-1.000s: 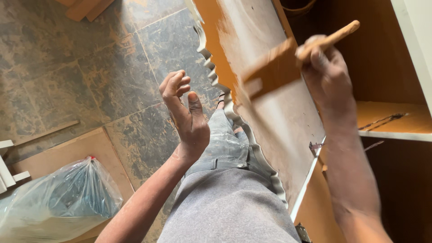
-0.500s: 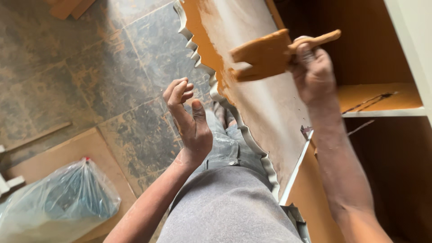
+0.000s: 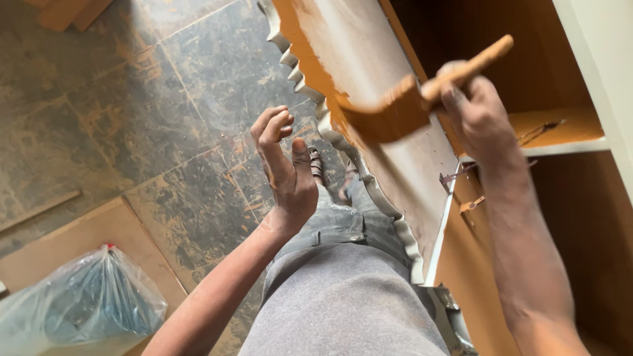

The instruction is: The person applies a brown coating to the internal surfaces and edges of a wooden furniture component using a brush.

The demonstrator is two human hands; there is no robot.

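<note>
The floor [image 3: 165, 99] is made of big dark stone tiles with scuffs and pale smears on them. A flat piece of brown cardboard [image 3: 99, 231] lies on the floor at the lower left, and a see-through plastic bag [image 3: 79, 306] with blue stuff inside sits on it. Bits of wood [image 3: 62, 10] show at the top left corner.

On the right stands a wooden cupboard [image 3: 580, 217], orange-brown inside, with a shelf [image 3: 560, 135] across it. Its door [image 3: 389, 145] hangs open. The door is pale grey in the middle and has a wavy edge. Orange-brown paint covers the top strip of the door.

The right hand [image 3: 481, 118] holds a wide paintbrush [image 3: 402, 112] by its wooden handle, with the fingers wrapped tight round it. The brush hairs are wet with orange paint and lie against the door.

The left hand [image 3: 287, 171] is up in the air over the floor, holding nothing, its fingers loosely curled.
</note>
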